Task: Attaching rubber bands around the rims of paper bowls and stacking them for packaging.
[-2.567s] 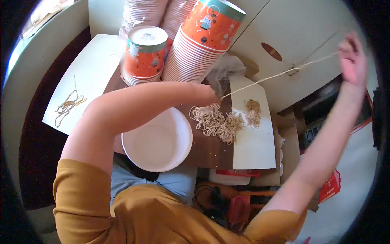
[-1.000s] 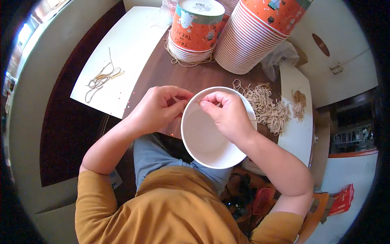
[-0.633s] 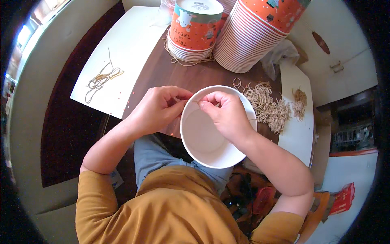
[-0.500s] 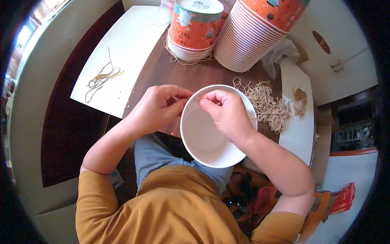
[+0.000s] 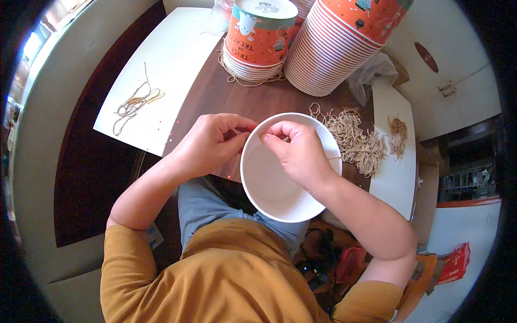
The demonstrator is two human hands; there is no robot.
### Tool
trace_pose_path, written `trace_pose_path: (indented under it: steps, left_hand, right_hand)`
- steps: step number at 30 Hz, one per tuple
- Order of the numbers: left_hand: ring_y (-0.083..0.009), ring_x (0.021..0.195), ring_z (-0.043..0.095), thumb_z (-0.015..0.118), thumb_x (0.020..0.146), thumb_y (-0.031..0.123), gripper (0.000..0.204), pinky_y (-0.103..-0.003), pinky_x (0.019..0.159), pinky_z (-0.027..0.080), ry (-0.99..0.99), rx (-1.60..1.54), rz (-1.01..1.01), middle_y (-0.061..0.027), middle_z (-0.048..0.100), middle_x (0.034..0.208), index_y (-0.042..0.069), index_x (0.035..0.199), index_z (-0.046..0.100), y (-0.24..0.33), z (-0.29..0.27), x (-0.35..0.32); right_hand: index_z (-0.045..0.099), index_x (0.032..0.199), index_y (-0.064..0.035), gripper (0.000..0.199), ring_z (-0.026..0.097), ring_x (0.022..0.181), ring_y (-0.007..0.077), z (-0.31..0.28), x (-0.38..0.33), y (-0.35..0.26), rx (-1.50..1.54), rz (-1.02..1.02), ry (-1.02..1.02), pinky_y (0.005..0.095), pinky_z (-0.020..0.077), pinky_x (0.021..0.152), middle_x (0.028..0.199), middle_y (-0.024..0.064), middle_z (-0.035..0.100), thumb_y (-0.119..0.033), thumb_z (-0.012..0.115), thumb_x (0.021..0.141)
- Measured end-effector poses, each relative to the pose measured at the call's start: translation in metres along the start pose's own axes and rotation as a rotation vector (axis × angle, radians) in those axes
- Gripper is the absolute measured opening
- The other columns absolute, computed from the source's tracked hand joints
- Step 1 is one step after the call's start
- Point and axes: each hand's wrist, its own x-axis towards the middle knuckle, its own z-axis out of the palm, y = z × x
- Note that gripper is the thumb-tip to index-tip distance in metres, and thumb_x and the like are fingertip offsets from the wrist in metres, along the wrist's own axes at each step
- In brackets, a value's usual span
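A white-lined paper bucket (image 5: 269,202) is tilted toward me, mouth up, at the front edge of the table, over my lap. My left hand (image 5: 218,141) is closed at its outer left side, fingertips pressed together against the wall just below the rim; what lies between them is hidden. Inside the mouth, my right hand (image 5: 301,153) pinches close to the same spot. A short length of beige cord (image 5: 335,158) runs from the bucket's right wall to behind my right hand, which appears to hold it. The pinched end is too small to make out.
A heap of cut beige cords (image 5: 355,140) lies right of the bucket, a smaller bundle (image 5: 397,137) beyond. Loose cords (image 5: 134,105) lie on the white left panel. An upturned orange bucket (image 5: 257,43) and a tall nested stack (image 5: 334,54) stand at the back.
The bucket and both hands have shifted very slightly to the right. My right fingers have moved a little at the inner wall, and more of the cord beside that hand shows.
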Motion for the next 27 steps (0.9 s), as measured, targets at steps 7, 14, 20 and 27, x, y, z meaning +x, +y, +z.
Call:
trace_pose_path:
  steps: [7,14,20,27]
  left_hand:
    - [-0.0157,0.074,0.065,0.059,0.088,0.006,0.021,-0.029,0.069,0.053,-0.023,0.091,0.048,-0.0094,0.068,0.084,-0.002,0.106,0.064,0.003,-0.001,0.001]
    - [-0.0315,0.069,0.065,0.062,0.08,0.007,0.013,-0.036,0.063,0.052,0.186,0.427,0.319,-0.0187,0.063,0.077,-0.002,0.089,0.063,0.001,0.012,-0.001]
    - [-0.0148,0.055,0.058,0.056,0.082,0.008,0.011,-0.03,0.052,0.047,0.142,0.03,-0.08,-0.0046,0.058,0.065,-0.003,0.082,0.059,0.001,0.01,-0.013]
    - [-0.0119,0.082,0.053,0.052,0.079,0.002,0.004,-0.024,0.07,0.044,0.092,-0.154,0.274,-0.0092,0.055,0.09,0.0,0.08,0.056,-0.013,0.015,-0.031]
  right_hand:
    - [0.068,0.08,0.0019,0.015,0.063,0.064,0.0143,-0.001,0.003,-0.01,-0.171,-0.045,-0.039,0.0311,0.0501,0.061,0.07,0.012,0.068,-0.011,0.064,0.084]
    - [0.065,0.096,0.0016,0.019,0.056,0.07,0.0049,-0.018,0.011,-0.022,-0.278,0.145,-0.224,0.0223,0.046,0.063,0.079,0.002,0.063,-0.014,0.064,0.086]
    - [0.038,0.133,0.0032,0.077,0.061,0.082,0.0246,-0.049,-0.045,-0.076,-0.571,0.069,-0.385,0.0335,0.0501,0.077,0.099,0.0154,0.06,-0.029,0.076,0.074]
    - [0.053,0.096,-0.0041,0.032,0.063,0.073,0.0306,-0.026,-0.069,-0.036,-1.036,-0.445,-0.003,0.0397,0.0521,0.06,0.083,0.0118,0.055,-0.018,0.073,0.075]
